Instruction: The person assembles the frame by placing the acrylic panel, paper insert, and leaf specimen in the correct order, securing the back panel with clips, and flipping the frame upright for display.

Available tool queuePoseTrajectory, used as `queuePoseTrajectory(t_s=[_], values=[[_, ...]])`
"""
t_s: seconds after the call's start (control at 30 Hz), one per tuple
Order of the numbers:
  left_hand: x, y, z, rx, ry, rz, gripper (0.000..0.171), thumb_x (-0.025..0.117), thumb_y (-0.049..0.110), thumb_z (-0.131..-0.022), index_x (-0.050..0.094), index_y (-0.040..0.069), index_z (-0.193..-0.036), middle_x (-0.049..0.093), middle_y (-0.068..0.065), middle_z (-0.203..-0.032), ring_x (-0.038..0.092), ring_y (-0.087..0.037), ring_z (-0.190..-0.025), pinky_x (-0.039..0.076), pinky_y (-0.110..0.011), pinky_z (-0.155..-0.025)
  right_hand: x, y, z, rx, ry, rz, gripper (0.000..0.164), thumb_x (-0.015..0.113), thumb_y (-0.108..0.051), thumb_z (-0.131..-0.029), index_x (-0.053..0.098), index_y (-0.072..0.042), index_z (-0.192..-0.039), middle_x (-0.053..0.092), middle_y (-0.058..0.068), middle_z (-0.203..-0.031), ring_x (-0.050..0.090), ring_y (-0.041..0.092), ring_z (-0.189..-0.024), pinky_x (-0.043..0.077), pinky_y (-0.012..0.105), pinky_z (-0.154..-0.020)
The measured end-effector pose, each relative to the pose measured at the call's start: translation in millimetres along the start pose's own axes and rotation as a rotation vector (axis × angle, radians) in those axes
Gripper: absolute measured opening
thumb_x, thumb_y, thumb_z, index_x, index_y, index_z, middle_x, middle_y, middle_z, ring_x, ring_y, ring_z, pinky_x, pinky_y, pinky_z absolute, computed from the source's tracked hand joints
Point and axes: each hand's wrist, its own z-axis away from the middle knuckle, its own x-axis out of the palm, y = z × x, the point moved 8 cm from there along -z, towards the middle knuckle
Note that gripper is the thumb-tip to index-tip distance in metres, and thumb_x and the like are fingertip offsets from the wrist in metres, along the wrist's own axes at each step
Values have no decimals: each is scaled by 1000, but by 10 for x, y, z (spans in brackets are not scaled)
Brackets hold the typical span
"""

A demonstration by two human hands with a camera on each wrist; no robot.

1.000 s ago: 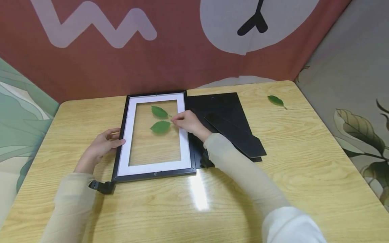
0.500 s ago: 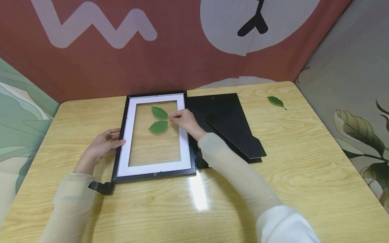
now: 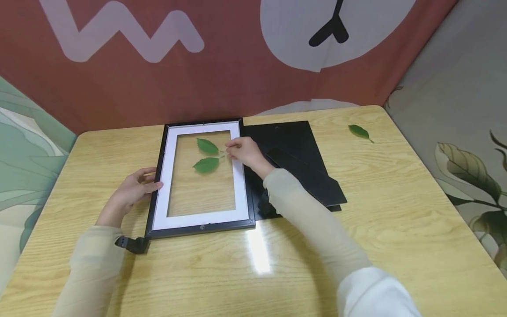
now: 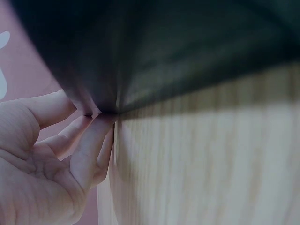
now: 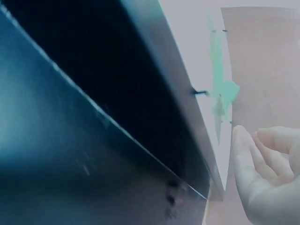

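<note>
A black picture frame (image 3: 202, 227) with a white mat (image 3: 202, 219) lies on the table. Inside its opening are two green leaves, an upper leaf (image 3: 207, 145) and a lower leaf (image 3: 206, 165), stems pointing right. My left hand (image 3: 136, 187) grips the frame's left edge, thumb on top; the left wrist view shows its fingers (image 4: 91, 150) against that edge. Over the frame's right side hovers my right hand (image 3: 247, 154), fingertips just right of the stems. Thumb and forefinger stand slightly apart in the right wrist view, with nothing visible between them.
Right of the frame lies a black backing board (image 3: 289, 136) with its stand flap (image 3: 306, 176) slanting across it. Another green leaf (image 3: 359, 131) rests near the table's far right corner. A red printed cloth (image 3: 229, 79) hangs behind the table (image 3: 396, 220).
The lower leaf has shifted slightly left and up, nearer the upper one. My right hand followed it left, then released the stem and drew back a little rightward. The left hand stayed put.
</note>
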Motion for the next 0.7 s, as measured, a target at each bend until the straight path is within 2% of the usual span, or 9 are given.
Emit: queuePoseTrajectory(t_s=[0.1,0.17,0.33,0.43,0.6,0.7], values=[[-2,2,4,-3,-1,-4,77,57,30,-96,12,6,-153,22,-30,-153,39,-43,-134,41,-51,-109,-136,-55,5,-7,11,-18,26,55,-1,-93,63,6,-117,67,22,-114,60,10,-78,55,18,-72],[-3,2,8,-4,-3,-10,77,57,31,-96,12,6,-153,22,-30,-153,39,-43,-134,42,-50,-108,-256,-112,17,-8,16,-28,28,56,-2,-93,62,5,-119,66,22,-116,60,10,-79,57,21,-77],[-23,-9,16,-6,-3,-15,80,59,34,-94,13,6,-153,22,-30,-154,40,-42,-134,43,-49,-108,-610,-275,85,0,12,-42,33,55,-5,-95,58,3,-127,62,21,-125,62,20,-100,54,32,-96],[-35,-22,16,-24,14,-7,80,62,34,-93,16,7,-153,24,-28,-154,41,-40,-133,44,-46,-107,-837,-352,153,-3,18,-15,35,55,-8,-96,56,1,-129,60,19,-128,60,25,-110,51,35,-101],[-32,-17,24,-26,14,4,80,63,33,-92,17,8,-153,24,-27,-154,39,-39,-135,43,-47,-108,-1209,-405,280,-24,40,43,36,57,-12,-95,55,-1,-129,59,16,-127,59,24,-111,50,36,-103],[-11,12,27,5,-18,-2,82,60,34,-94,11,5,-153,20,-30,-155,35,-43,-137,39,-51,-110,-1456,-356,349,-35,46,39,37,57,-13,-95,55,-1,-130,60,12,-125,61,15,-104,52,30,-99]])
